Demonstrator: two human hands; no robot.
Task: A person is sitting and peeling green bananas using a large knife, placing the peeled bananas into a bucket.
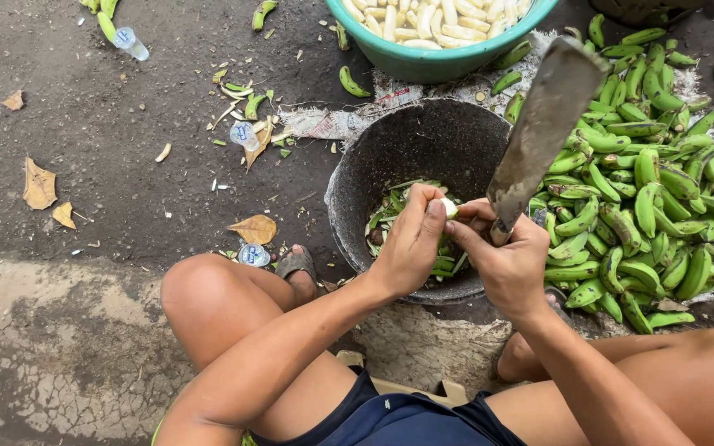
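our left hand [411, 244] pinches a partly peeled banana [448, 208], white tip showing, right over the dark bucket [423, 140]. our right hand [510, 260] is clamped on the handle of a big knife [539, 132], blade tilted up and away, thumb touching the banana. hands are together, touching. green peels [390, 206] lie in the bucket. a pile of green bananas [646, 182] sits just right of it. a teal basin [440, 58] of peeled bananas sits beyond. dry leaves [39, 186] on the ground at left.
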